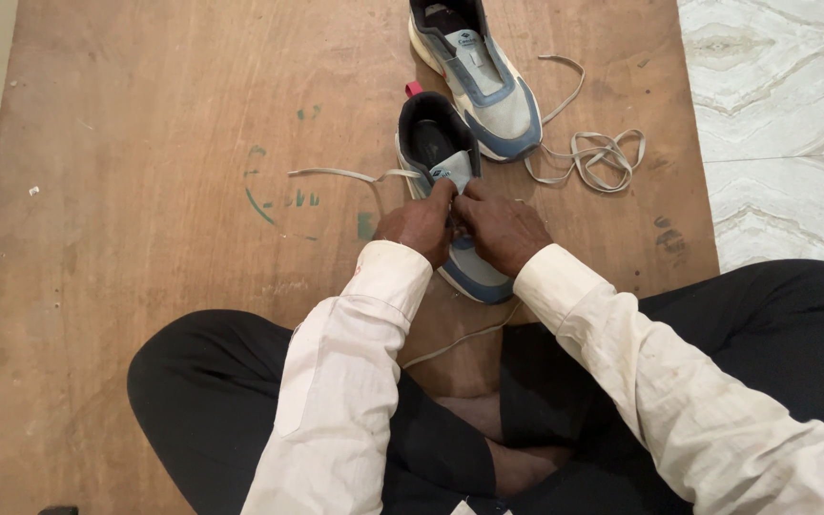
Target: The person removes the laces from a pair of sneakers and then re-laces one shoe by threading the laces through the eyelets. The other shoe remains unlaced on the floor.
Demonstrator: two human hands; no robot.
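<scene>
While seated cross-legged on a brown wooden board (pixel 145 191): both hands meeting over one sneaker, at the board's near middle.

Left hand (pixel 422 224): fingers curled together, pinched at the sneaker's throat just below the tongue; touching the right hand.

Right hand (pixel 500 232): fingers bent inward and closed on the same spot, thumb side against the left hand; what lies between the fingertips hidden, so cannot tell whether lace or eyelet flap.

Near sneaker (pixel 441 157): grey, white and blue, toe pointing near, heel with a red pull tab far; tongue (pixel 455 172) raised between the hands; toe partly covered by the wrists.

Lace of near sneaker (pixel 340 175): pale, flat, one end running left from the collar across the board; another stretch (pixel 455 340) trailing near, below the toe, toward the legs.

Far sneaker (pixel 479 72): same colours, lying just beyond and right of the near one, almost touching it.

Loose lace (pixel 598 153): heaped in loops right of the far sneaker.

Sleeves (pixel 364 324): cream, cuffs at both wrists.

Floor (pixel 774 114): pale marble tiles, far right.
</scene>
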